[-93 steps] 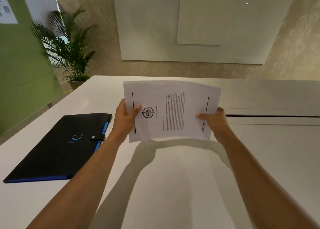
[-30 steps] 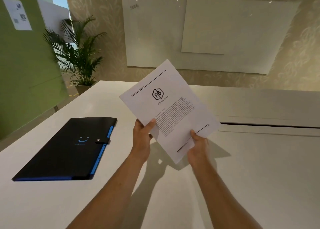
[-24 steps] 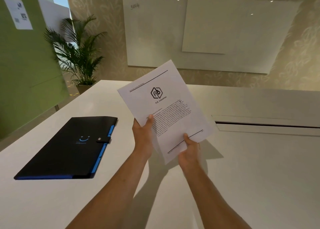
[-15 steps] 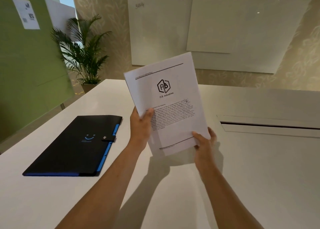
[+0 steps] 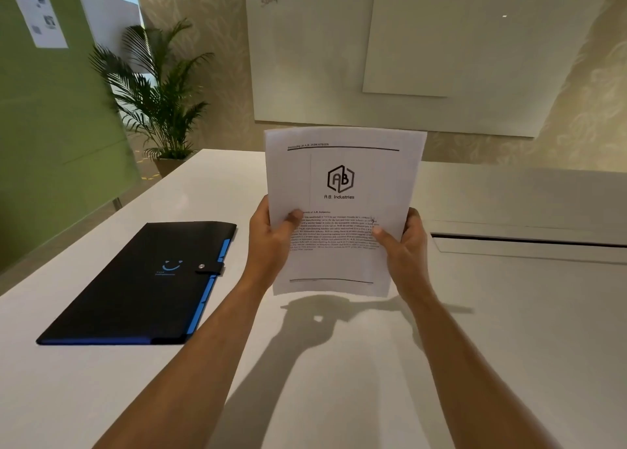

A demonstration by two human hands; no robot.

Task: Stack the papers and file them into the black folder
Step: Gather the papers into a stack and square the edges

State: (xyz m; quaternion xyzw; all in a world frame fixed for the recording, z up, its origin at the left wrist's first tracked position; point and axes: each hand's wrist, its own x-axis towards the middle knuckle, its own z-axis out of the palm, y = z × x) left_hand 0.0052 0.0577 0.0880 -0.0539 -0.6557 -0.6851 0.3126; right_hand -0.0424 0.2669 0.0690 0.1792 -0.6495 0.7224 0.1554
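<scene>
A stack of white printed papers (image 5: pixel 342 177) with a hexagon logo on the top sheet stands upright, its lower edge close above the white table (image 5: pixel 509 329). My left hand (image 5: pixel 271 241) grips the stack's left edge and my right hand (image 5: pixel 403 241) grips its right edge, thumbs on the front. The black folder (image 5: pixel 142 285) with blue edging and a snap strap lies shut and flat on the table to the left of my left arm, apart from the papers.
A long slot (image 5: pixel 529 241) runs across the table at the right. A potted palm (image 5: pixel 156 99) stands beyond the table's far left corner beside a green wall (image 5: pixel 51 136). White boards (image 5: pixel 424 51) hang on the far wall.
The stack has turned from landscape through a tilt to upright portrait. My right hand has shifted from the bottom edge to the right edge. The folder has not moved.
</scene>
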